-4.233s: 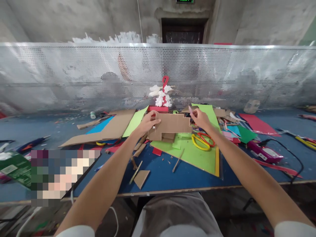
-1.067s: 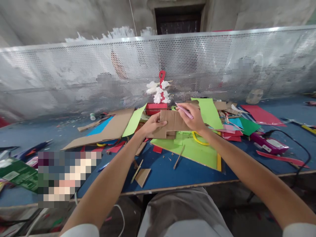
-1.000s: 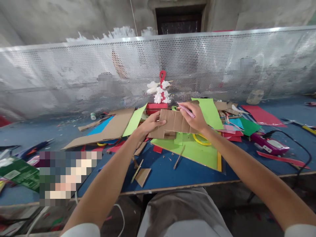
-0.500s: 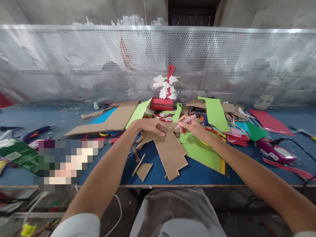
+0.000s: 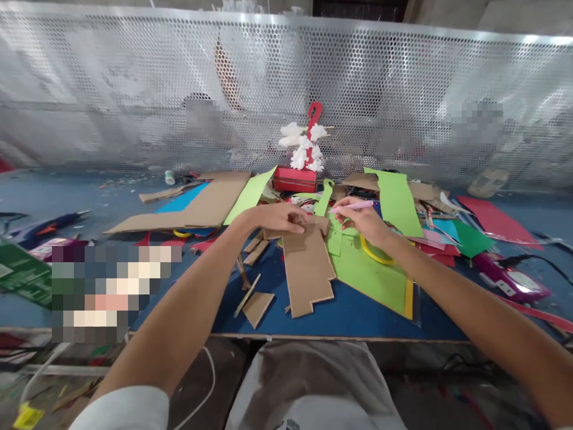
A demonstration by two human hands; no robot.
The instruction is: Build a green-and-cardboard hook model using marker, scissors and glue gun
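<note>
In the head view a brown cardboard piece (image 5: 308, 272) with notched corners at its near end lies at the middle of the table. My left hand (image 5: 281, 218) grips its far part, fingers curled and thumb on top. A pink pen (image 5: 356, 205) is pinched in my right hand (image 5: 356, 220), its tip just right of the cardboard's far end. Beneath my right hand are a lime green sheet (image 5: 371, 280) and a yellow ring (image 5: 376, 254), probably a tool handle. Small cardboard offcuts (image 5: 258, 309) lie left of the piece.
A red stand with white fluffy tufts (image 5: 295, 178) is at the back, before a perforated metal screen (image 5: 134, 89). Large cardboard (image 5: 215, 206) and green paper (image 5: 400, 203) flank the middle. A purple power strip (image 5: 510, 278) sits right, a blue glue gun (image 5: 54, 227) left.
The cardboard piece has turned slightly, its near end swinging left. My right hand has shifted right with the pen, whose tip is now off the cardboard. The view has tilted down a little.
</note>
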